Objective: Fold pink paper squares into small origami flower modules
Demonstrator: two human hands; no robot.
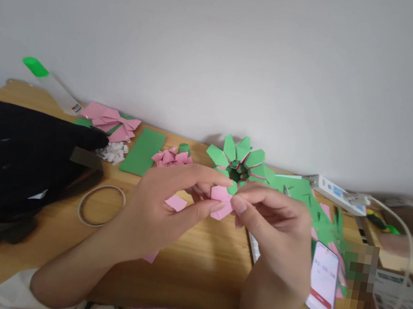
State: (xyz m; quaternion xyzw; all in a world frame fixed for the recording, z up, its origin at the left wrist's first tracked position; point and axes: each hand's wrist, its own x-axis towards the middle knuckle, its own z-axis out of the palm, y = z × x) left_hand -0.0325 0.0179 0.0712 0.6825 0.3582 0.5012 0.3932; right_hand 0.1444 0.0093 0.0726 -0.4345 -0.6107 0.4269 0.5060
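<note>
A small folded piece of pink paper (221, 203) is held up between both hands over the middle of the table. My left hand (166, 206) pinches its left side between thumb and fingers. From the right, my right hand (277, 229) grips the other side with thumb and forefinger. Just behind them stands a ring-shaped green and pink paper flower (255, 158), its lower part hidden by my fingers. Another pink paper piece (175, 202) shows beside my left thumb, and a further pink scrap peeks out below that hand.
A black bag (9, 169) covers the left side. Near it are a tape roll (81, 206), white paper bits (114, 152), green sheets (144, 152) and pink folded pieces (171, 158). At right lie green paper scraps (299, 188), a phone (322, 284) and a power strip (336, 193) with a cable.
</note>
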